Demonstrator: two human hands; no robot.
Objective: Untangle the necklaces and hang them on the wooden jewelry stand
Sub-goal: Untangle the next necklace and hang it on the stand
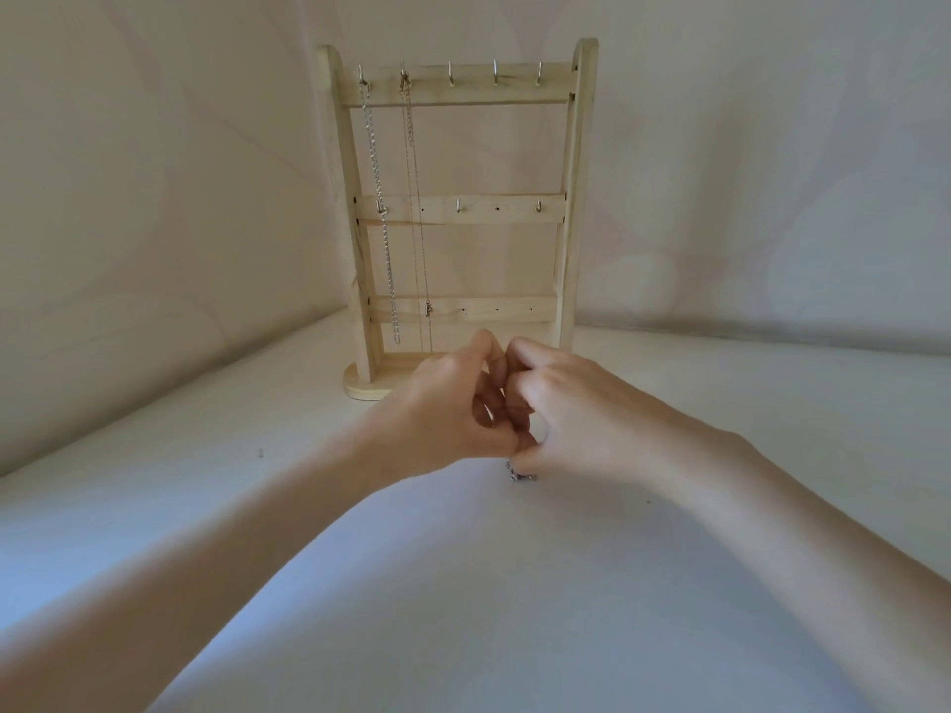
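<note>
The wooden jewelry stand (458, 208) stands upright at the back of the white surface, with metal hooks along its bars. A silver chain necklace (380, 198) hangs from the top bar's leftmost hook. A thinner chain necklace (416, 198) hangs from the second hook. In front of the stand's base my left hand (442, 409) and my right hand (571, 409) meet, fingers curled and fingertips together. They hold a small silver chain (520, 475); only a short bunched piece shows below my hands, touching the surface. The rest is hidden in my fingers.
The white surface (463, 584) spreads out in front of the stand. A pale draped backdrop (746, 172) rises behind it. Three hooks on the top bar's right part (495, 74) carry nothing. A tiny dark speck (260, 453) lies at the left.
</note>
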